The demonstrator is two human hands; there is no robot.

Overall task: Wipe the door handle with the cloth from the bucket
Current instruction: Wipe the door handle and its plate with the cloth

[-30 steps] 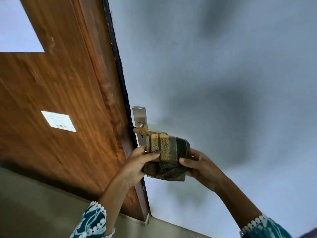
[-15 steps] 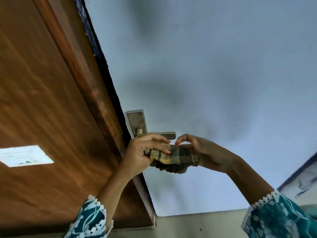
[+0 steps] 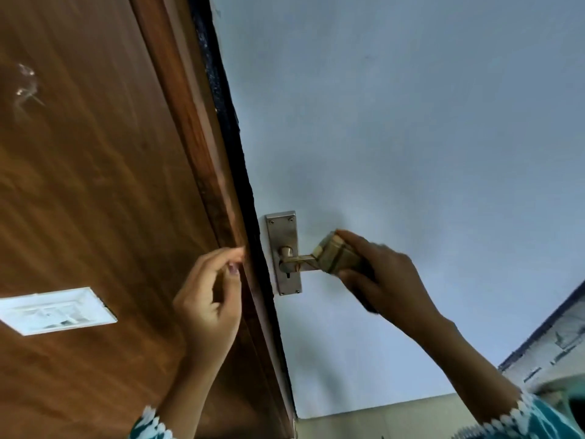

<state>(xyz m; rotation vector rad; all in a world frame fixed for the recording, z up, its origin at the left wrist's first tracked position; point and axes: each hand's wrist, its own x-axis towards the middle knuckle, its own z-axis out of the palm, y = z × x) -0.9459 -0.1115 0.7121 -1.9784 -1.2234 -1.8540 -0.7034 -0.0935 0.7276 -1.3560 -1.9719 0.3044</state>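
Wiping now — my right hand [image 3: 384, 274] is clenched round the cloth [image 3: 337, 256] on the lever's [image 3: 300, 258] outer end, left hand [image 3: 210, 296] loose and empty by the door edge [image 3: 221, 172] — next, I'd slide toward the plate [image 3: 282, 232].

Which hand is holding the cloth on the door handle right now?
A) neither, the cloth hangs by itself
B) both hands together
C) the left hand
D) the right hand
D: the right hand grips the folded cloth around the handle, while the left hand is off it, beside the door edge.
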